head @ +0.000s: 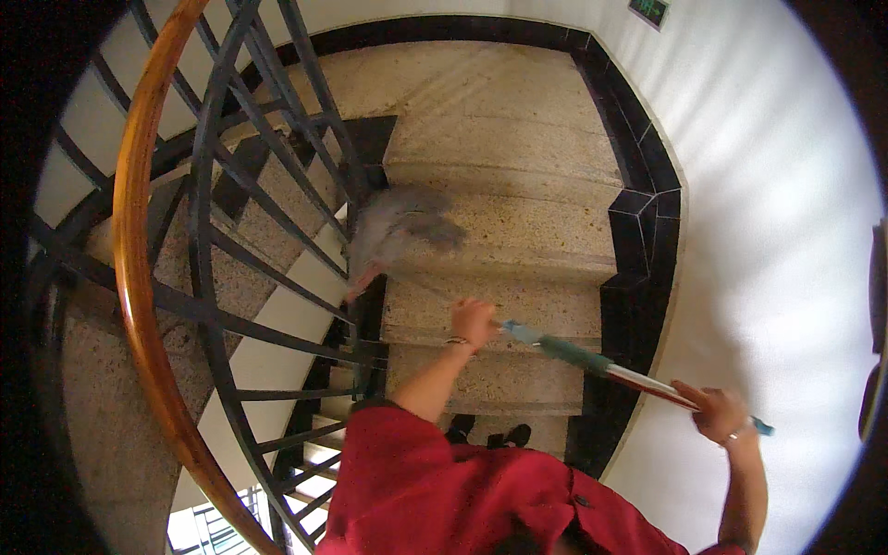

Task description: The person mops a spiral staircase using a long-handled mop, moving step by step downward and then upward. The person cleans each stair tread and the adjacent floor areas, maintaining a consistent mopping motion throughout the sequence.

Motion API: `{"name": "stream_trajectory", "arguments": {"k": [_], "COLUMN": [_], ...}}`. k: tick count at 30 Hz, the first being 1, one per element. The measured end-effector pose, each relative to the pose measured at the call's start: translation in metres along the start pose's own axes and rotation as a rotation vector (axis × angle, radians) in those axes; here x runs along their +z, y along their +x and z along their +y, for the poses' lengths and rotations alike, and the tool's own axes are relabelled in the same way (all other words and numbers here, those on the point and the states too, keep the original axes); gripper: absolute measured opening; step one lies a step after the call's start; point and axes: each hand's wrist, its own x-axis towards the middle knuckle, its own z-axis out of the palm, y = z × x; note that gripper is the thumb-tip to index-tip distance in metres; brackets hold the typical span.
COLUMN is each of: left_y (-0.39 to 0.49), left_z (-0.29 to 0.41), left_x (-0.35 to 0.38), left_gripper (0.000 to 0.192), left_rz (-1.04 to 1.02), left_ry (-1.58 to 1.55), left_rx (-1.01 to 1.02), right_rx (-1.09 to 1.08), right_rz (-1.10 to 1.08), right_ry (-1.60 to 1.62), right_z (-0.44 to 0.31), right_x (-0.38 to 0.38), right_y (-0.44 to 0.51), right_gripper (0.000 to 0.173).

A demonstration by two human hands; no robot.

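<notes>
A mop handle (576,354) with a green foam sleeve and blue fittings slants across the stairs in front of my red shirt. My left hand (474,323) is closed around its lower shaft. Close to the blue-tipped upper end, beside the white wall, my right hand (721,415) grips the pole. The grey mop head (409,225), blurred by motion, is over the left side of a stone step, against the foot of the railing. A thin part of the shaft between my left hand and the mop head is faint with blur.
A wooden handrail (132,229) on dark metal balusters (277,229) curves along the left. Speckled stone steps (506,222) rise to a landing (485,76). Black tile skirting (635,291) edges the white wall (756,229). An exit sign (649,12) hangs top right. My dark shoes (517,436) stand on a lower step.
</notes>
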Motion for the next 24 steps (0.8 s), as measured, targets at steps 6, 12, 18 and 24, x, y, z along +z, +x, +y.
{"name": "stream_trajectory", "arguments": {"k": [6, 12, 18, 24], "left_y": [0.032, 0.083, 0.044, -0.027], "left_z": [0.044, 0.164, 0.336, 0.394], "left_x": [0.004, 0.072, 0.163, 0.224], "left_gripper": [0.01, 0.013, 0.011, 0.025], "left_rz": [-0.308, -0.325, -0.564, -0.874], "left_ry": [0.151, 0.112, -0.002, -0.246], "left_rx": [0.023, 0.451, 0.793, 0.779], "right_rx": [0.204, 0.566, 0.908, 1.0], "right_rz": [-0.126, -0.15, -0.148, -0.396], "right_ry": [-0.02, 0.136, 0.203, 0.315], "right_z": [0.017, 0.025, 0.017, -0.005], "right_x": [0.038, 0.056, 0.054, 0.102], "right_y": [-0.043, -0.152, -0.297, -0.361], "right_gripper": [0.061, 0.061, 0.052, 0.049]}}
